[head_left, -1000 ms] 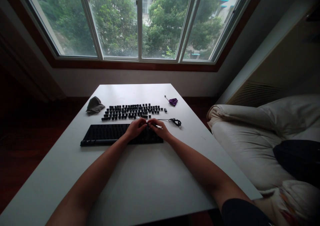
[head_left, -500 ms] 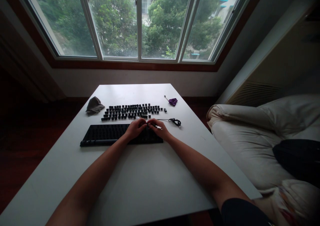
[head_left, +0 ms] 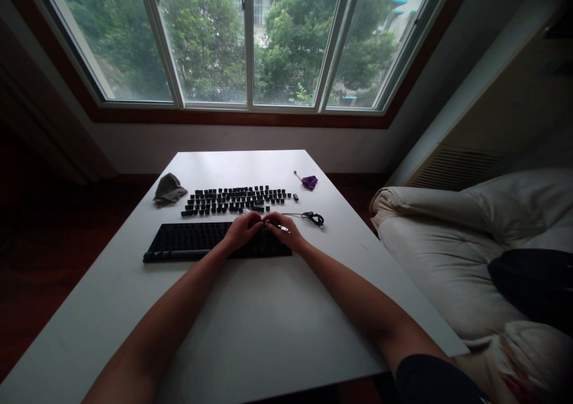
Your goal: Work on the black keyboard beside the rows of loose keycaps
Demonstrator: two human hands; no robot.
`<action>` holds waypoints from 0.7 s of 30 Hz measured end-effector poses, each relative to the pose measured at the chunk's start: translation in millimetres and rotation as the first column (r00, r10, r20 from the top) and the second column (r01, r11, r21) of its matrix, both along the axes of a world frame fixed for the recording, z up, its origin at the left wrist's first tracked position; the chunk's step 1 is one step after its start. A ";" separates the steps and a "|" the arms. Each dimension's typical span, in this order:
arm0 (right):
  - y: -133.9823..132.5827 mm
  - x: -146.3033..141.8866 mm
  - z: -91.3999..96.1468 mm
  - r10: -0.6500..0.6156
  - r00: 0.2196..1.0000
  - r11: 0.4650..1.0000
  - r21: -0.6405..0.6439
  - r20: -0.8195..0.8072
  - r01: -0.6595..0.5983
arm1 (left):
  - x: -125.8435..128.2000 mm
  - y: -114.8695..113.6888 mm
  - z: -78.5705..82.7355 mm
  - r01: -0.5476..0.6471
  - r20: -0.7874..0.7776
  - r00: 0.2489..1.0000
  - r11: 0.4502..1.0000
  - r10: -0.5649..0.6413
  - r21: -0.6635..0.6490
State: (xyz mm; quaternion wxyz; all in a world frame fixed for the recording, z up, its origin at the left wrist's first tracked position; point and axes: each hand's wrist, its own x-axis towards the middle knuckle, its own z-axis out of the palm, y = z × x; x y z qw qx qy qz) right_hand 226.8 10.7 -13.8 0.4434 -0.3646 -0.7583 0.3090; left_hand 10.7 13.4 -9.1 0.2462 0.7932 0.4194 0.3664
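Note:
A black keyboard (head_left: 192, 237) lies on the white table in front of me, much of its top without keycaps. Over its right half, my left hand (head_left: 243, 230) and my right hand (head_left: 283, 227) meet at the fingertips. The left fingers are closed in a pinch; whatever is between them is too small to make out. A slim, shiny metal tool (head_left: 284, 228) pokes out of my closed right hand. Just behind the keyboard, loose black keycaps (head_left: 228, 199) stand in several rows. My hands and forearms hide part of the keyboard.
A grey cloth (head_left: 169, 190) lies at the table's left edge. To the right are a coiled black cable (head_left: 313, 218), a purple cloth (head_left: 310, 182) and a thin stick with a dark tip (head_left: 297, 175). A pale sofa (head_left: 430, 243) stands right of the table (head_left: 286, 320).

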 end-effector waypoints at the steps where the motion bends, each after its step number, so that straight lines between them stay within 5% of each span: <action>1: -0.4 0.1 0.6 0.003 1.000 1.000 0.013 0.000 -0.003 | 0.0 0.0 0.0 0.000 0.000 1.000 1.000 0.000 -0.001; 12: -10.5 3.1 13.3 -0.003 0.985 0.976 0.216 0.170 -0.035 | 0.2 0.5 -2.8 0.013 0.007 1.000 1.000 -0.013 0.003; 21: -4.4 4.2 5.8 -0.094 0.972 0.944 0.328 0.216 0.018 | 0.3 -1.2 1.3 0.032 0.014 0.999 0.999 -0.032 0.001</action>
